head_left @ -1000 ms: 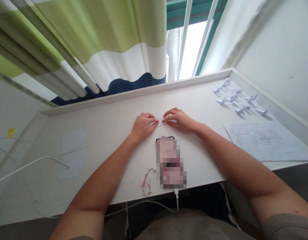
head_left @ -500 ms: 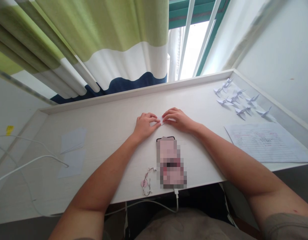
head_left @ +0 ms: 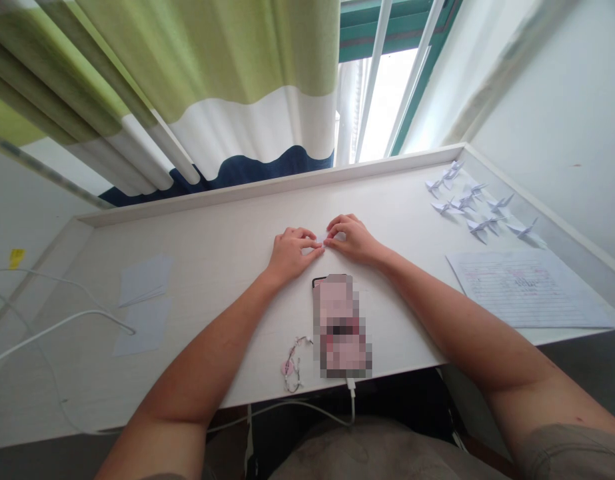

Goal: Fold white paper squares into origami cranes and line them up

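A small piece of folded white paper [head_left: 322, 238] lies on the white desk, mostly covered by fingers. My left hand [head_left: 293, 255] pinches its left side, thumb low and fingers curled above. On the other side my right hand [head_left: 351, 238] grips the paper between thumb and fingertips. The fingertips of both hands almost meet over it. How the paper is folded cannot be made out. Just below the hands lies a phone [head_left: 340, 327], its screen blurred out, with a beaded strap [head_left: 292, 367] beside it.
Several folded paper cranes [head_left: 470, 197] stand at the desk's far right. Lined, written sheets [head_left: 527, 290] lie in front of them. Loose white paper sheets [head_left: 144, 280] rest at the left under a white cable [head_left: 62, 327]. A charging cable [head_left: 351, 389] hangs from the phone over the front edge.
My right hand's fingers have bent more and drawn in, with the thumb now closer to the left hand's fingertips. The left hand stays nearly in place.
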A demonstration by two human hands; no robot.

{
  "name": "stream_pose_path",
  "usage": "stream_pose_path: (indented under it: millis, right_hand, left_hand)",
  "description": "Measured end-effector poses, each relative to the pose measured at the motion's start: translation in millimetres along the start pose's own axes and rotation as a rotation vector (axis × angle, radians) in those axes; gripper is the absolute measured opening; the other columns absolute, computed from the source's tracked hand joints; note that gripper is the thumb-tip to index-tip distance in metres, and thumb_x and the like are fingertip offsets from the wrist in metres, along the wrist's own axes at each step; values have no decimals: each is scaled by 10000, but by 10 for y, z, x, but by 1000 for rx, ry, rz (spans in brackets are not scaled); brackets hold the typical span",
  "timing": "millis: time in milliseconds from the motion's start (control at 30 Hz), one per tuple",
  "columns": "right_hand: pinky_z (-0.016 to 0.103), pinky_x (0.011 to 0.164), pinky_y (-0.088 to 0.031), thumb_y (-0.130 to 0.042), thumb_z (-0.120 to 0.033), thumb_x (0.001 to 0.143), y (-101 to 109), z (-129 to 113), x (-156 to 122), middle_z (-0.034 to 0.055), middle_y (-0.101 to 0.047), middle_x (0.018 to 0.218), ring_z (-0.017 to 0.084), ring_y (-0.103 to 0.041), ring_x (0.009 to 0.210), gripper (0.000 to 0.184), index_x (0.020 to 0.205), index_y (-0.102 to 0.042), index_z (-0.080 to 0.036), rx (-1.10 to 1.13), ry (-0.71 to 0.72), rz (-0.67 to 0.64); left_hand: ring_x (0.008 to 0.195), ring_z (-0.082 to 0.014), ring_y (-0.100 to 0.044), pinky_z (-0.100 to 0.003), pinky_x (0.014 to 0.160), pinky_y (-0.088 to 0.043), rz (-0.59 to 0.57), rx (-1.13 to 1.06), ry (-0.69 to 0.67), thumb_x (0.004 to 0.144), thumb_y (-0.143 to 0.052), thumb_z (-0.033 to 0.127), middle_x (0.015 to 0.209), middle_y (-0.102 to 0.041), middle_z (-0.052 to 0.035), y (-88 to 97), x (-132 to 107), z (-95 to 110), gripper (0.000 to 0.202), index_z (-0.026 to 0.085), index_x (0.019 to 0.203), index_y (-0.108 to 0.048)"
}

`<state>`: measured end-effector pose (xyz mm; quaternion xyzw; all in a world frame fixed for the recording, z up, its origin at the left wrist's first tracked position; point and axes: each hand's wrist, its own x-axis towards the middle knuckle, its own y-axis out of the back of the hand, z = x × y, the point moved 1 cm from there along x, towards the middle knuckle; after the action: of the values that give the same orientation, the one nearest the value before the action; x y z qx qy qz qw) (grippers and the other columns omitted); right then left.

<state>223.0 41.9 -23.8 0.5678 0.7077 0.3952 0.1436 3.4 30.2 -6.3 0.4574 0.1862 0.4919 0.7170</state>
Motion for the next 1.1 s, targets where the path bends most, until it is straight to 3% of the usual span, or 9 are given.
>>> stream_pose_path:
  millis: [300, 667, 900, 1100]
  right_hand:
    - [550, 1071, -504, -834, -341, 888, -7, -26, 30, 80, -750, 1126, 331, -640, 1153, 142, 787, -775, -261, 29, -43, 31]
    - [578, 1124, -498, -811, -357, 871, 27, -48, 17, 83, -747, 1164, 343, -652, 1192, 81, 874, -800, -276, 76, -63, 23]
    - [549, 1140, -523, -741, -315, 924, 29, 36, 41, 94, -780, 1183, 309, -703, 1144, 127, 860, -842, -269, 149, -49, -2]
    - [529, 1132, -533, -801, -289, 857, 19, 22, 56, 95, -789, 1166, 303, -724, 1116, 73, 807, -837, -249, 143, -69, 25]
  left_hand:
    - [1232, -315, -656, -568, 1142, -452, 37, -69, 49, 938, -806, 351, 1231, -813, -11, -23, 17, -9, 153, 361, 1082, -856]
    - [1197, -300, -683, -560, 1140, -480, 81, -105, 62, 943, -785, 304, 1183, -830, -10, -47, 37, -35, 54, 309, 905, -824]
    - [1197, -307, -673, -562, 1121, -489, 41, -78, 33, 957, -773, 312, 1195, -827, -18, -30, 41, -43, 105, 338, 986, -870]
    - [1196, -320, -659, -581, 1096, -491, 14, -23, 9, 980, -746, 333, 1227, -817, -29, -14, 31, -18, 133, 341, 995, -877]
